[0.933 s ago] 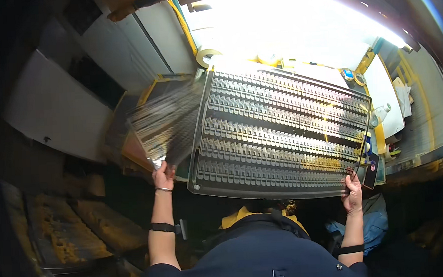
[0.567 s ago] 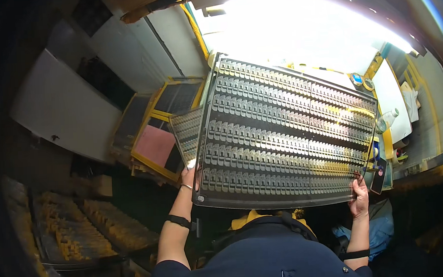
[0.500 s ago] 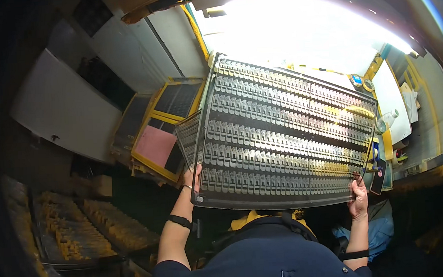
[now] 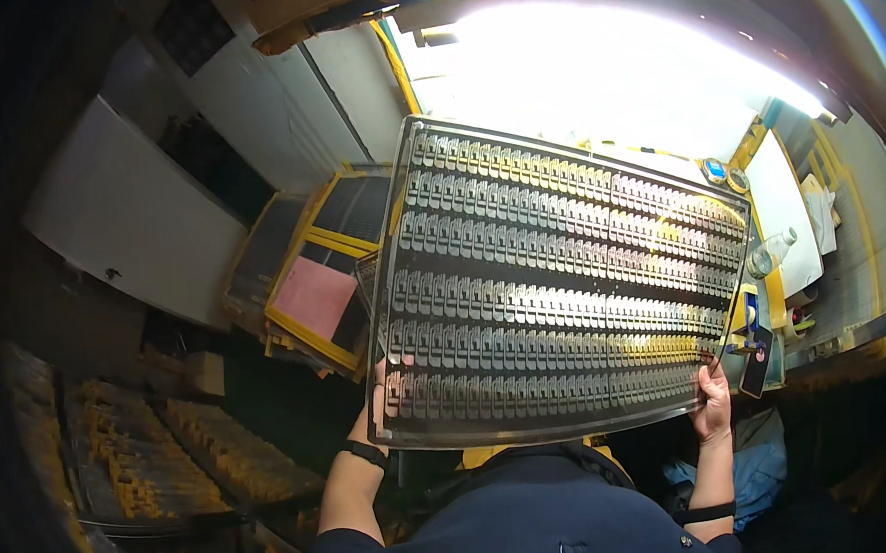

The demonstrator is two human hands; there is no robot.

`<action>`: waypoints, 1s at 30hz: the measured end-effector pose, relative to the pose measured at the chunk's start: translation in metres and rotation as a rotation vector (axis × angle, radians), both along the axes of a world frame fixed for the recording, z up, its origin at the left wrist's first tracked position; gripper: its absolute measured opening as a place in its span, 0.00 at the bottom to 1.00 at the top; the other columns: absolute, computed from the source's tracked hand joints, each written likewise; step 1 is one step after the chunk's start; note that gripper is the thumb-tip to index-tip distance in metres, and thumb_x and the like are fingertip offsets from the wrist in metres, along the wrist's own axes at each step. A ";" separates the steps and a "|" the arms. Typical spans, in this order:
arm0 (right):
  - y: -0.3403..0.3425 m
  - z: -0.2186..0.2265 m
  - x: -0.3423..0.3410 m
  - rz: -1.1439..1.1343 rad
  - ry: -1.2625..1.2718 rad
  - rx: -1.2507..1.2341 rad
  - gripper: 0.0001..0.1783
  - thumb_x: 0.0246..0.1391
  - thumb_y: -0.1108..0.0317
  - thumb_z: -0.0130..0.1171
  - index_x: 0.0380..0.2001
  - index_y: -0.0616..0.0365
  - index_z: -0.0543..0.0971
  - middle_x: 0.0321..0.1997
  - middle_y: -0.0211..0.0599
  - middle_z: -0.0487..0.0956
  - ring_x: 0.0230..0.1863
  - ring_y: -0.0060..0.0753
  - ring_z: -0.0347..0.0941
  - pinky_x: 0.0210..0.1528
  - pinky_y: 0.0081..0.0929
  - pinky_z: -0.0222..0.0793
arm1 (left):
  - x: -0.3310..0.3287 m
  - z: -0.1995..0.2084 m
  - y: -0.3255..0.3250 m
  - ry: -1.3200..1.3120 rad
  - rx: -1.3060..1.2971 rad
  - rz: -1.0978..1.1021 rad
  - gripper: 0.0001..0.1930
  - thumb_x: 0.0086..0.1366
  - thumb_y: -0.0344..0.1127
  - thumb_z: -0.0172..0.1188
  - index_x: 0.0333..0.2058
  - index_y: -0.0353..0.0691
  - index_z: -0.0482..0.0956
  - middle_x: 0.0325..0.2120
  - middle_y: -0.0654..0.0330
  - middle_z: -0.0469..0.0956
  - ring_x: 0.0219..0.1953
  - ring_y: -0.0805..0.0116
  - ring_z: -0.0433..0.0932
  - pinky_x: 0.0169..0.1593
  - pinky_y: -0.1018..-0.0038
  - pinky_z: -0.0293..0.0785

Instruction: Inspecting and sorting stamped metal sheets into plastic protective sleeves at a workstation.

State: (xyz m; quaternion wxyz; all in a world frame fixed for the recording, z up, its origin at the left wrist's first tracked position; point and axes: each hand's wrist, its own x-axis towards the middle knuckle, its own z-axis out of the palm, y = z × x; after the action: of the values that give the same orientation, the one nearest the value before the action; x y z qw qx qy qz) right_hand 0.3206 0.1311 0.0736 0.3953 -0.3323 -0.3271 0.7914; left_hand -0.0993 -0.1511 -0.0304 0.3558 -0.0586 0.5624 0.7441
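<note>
A large rectangular clear plastic tray [image 4: 523, 277] with rows of small, repeated clip-shaped forms is held up in front of me, tilted, light glinting off it. My right hand [image 4: 712, 403] is closed around its near right corner, thumb on the front face. At the near left corner, my left hand [image 4: 380, 385] grips the edge; most of it is behind the tray, and some fingers show faintly through the plastic. Whether the small forms are molded in or separate pieces, I cannot tell.
A brightly lit worktable stands behind the tray, with a glass jar [image 4: 770, 251], a blue tape dispenser [image 4: 749, 313] and a phone [image 4: 758, 363] at its right. Yellow-edged frames with a pink sheet [image 4: 312, 295] are stacked left. Racks of yellow-edged sheets [image 4: 142, 452] stand lower left.
The tray has shifted left and closer to me, its near left corner now lower. It covers more of my left hand and of a second patterned sheet behind it.
</note>
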 end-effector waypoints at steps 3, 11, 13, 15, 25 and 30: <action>0.001 -0.003 0.003 0.014 0.014 0.004 0.12 0.52 0.74 0.46 0.41 0.57 0.69 0.33 0.30 0.74 0.29 0.20 0.71 0.32 0.18 0.69 | -0.001 0.000 -0.002 0.008 -0.005 -0.011 0.08 0.60 0.34 0.46 0.30 0.38 0.72 0.21 0.62 0.73 0.19 0.71 0.72 0.20 0.79 0.70; -0.003 0.003 0.000 0.017 0.015 -0.007 0.12 0.52 0.75 0.46 0.41 0.57 0.69 0.34 0.30 0.74 0.31 0.20 0.71 0.33 0.18 0.69 | -0.005 0.005 -0.006 0.018 -0.011 -0.035 0.09 0.61 0.36 0.45 0.30 0.38 0.72 0.21 0.62 0.73 0.19 0.71 0.72 0.21 0.79 0.71; -0.003 0.001 0.002 0.033 0.017 0.001 0.12 0.52 0.75 0.46 0.41 0.57 0.68 0.34 0.30 0.74 0.31 0.20 0.71 0.33 0.18 0.69 | -0.006 0.006 -0.006 0.028 -0.014 -0.045 0.09 0.61 0.36 0.45 0.30 0.38 0.72 0.21 0.62 0.73 0.19 0.71 0.72 0.21 0.79 0.71; -0.003 0.001 0.002 0.050 0.018 0.008 0.12 0.52 0.75 0.46 0.41 0.57 0.68 0.34 0.30 0.74 0.31 0.21 0.71 0.33 0.18 0.69 | -0.007 0.008 -0.006 0.038 -0.008 -0.056 0.10 0.61 0.36 0.44 0.30 0.38 0.72 0.21 0.61 0.73 0.20 0.71 0.72 0.21 0.79 0.71; 0.000 -0.009 0.005 0.099 0.021 -0.016 0.11 0.51 0.75 0.47 0.40 0.57 0.68 0.34 0.30 0.74 0.30 0.21 0.72 0.33 0.18 0.69 | 0.016 0.140 0.018 0.171 0.046 -0.268 0.16 0.63 0.43 0.41 0.34 0.36 0.71 0.25 0.61 0.74 0.25 0.72 0.73 0.29 0.77 0.73; -0.001 -0.006 -0.006 0.104 0.003 -0.025 0.11 0.52 0.74 0.46 0.40 0.57 0.68 0.34 0.30 0.74 0.31 0.21 0.72 0.32 0.17 0.69 | 0.048 0.218 0.022 0.329 0.090 -0.338 0.15 0.63 0.41 0.42 0.38 0.35 0.69 0.30 0.59 0.74 0.30 0.72 0.75 0.33 0.76 0.74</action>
State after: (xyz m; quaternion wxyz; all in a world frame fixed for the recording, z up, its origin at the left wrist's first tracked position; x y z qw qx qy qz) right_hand 0.3145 0.1300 0.0678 0.3500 -0.3188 -0.3333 0.8154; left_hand -0.0511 -0.1288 0.1880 0.3810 0.1744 0.5808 0.6979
